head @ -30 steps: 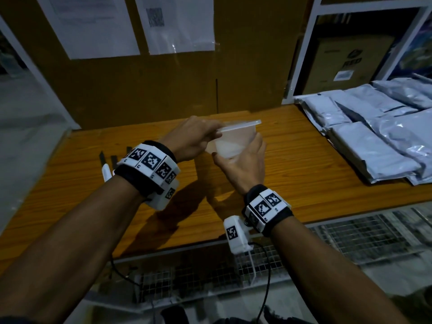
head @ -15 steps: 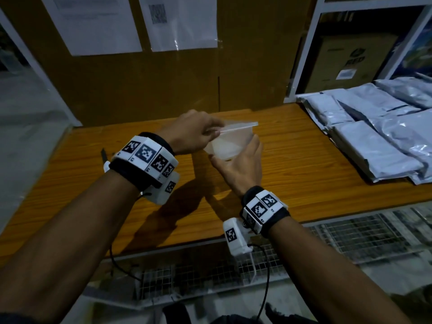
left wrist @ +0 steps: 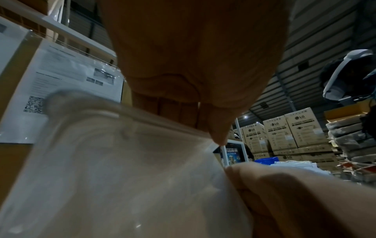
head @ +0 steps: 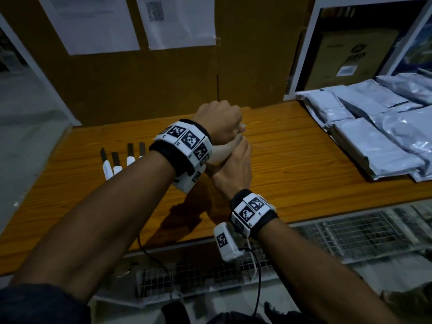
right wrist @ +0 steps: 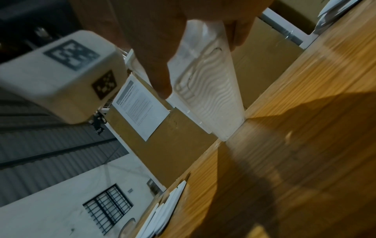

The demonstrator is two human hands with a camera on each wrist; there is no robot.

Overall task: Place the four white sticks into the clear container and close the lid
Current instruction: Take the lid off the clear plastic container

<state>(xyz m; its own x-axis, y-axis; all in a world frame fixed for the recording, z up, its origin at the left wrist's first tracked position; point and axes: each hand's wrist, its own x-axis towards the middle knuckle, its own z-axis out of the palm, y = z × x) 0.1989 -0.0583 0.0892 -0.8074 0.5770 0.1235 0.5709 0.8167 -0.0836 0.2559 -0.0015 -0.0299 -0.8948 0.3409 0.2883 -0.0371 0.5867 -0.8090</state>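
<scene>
The clear container [head: 222, 152] sits between both hands over the middle of the wooden table [head: 304, 160], mostly hidden in the head view, just a pale sliver showing under the left wrist. From the right wrist camera its bottom corner [right wrist: 227, 132] touches the tabletop, and the tub stands tilted. The left hand [head: 218, 121] comes over the top, fingers curled down onto the lid [left wrist: 162, 122]; the left wrist camera shows the thumb tip [left wrist: 218, 136] pinching the lid's edge. The right hand [head: 233, 170] cups the container from the near side, fingers wrapped round its wall and thumb [right wrist: 158, 67] laid along its ribbed face. Whether the lid is seated all round, I cannot tell.

And over to the left, the four white sticks [head: 117, 168] lie side by side on the table, dark ends pointing away, well apart from the container, partly hidden behind the left forearm. At the far right of the table, a heap of grey plastic mailer bags [head: 378, 141]. Behind it all, a cardboard wall with printed sheets [head: 180, 19] taped on.
</scene>
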